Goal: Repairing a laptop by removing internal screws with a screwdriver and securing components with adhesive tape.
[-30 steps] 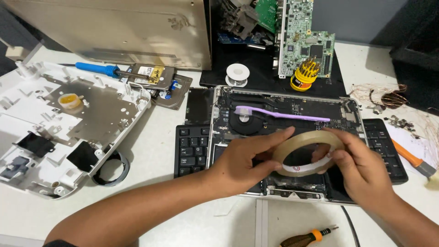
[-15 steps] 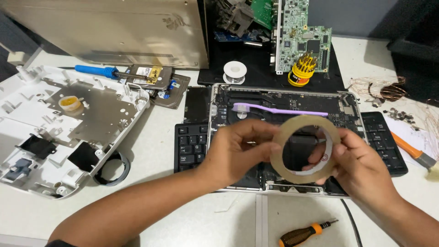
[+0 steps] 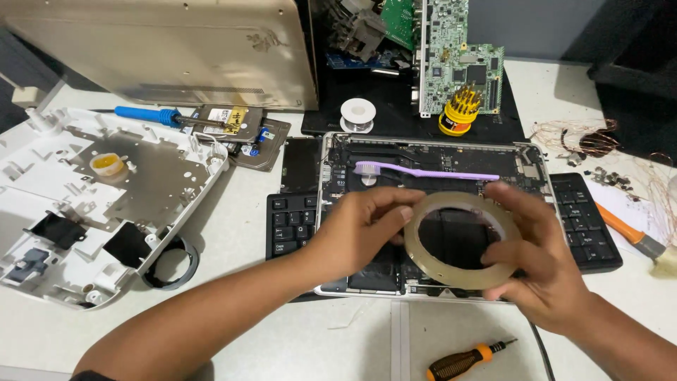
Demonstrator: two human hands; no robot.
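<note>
Raised slightly: one tape roll (image 3: 462,240) (two hands (image 3: 356,233) (image 3: 543,268) gripping).

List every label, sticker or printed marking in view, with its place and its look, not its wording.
Hard drive, left of centre behind the open laptop: silvery rectangle with a white label and a yellow sticker.
Keyboard, under the laptop: black keys with small white markings.
Green circuit board, standing at the back: chips, some with pale stickers too small to make out.
Tape roll, held by the left hand and right hand: plain tan ring, no label visible.
</note>
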